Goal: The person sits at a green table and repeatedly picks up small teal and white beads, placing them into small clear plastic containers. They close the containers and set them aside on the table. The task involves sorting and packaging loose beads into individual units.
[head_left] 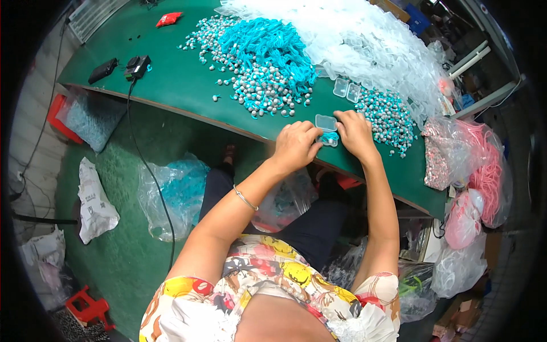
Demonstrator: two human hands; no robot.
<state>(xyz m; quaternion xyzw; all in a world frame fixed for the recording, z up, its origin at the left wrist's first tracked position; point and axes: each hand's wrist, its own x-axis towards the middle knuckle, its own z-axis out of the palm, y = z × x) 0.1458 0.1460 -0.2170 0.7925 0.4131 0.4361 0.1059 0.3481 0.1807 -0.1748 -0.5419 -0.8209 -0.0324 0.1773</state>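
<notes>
At the table's near edge, a small clear plastic box stands with its lid raised. Turquoise cord is bundled in its lower half. My left hand grips the box from the left, fingers bent and thumb at its near corner. On the other side, my right hand is closed at the right edge of the box, fingertips by the lid. Just beyond lies another opened clear box. Right of my right hand spreads a pile of silver beads with turquoise bits.
A turquoise cord heap with silver beads lies left of a large mound of clear boxes. Black devices trail a cable. Bags of pink cord hang at the right edge. A red stool stands on the floor.
</notes>
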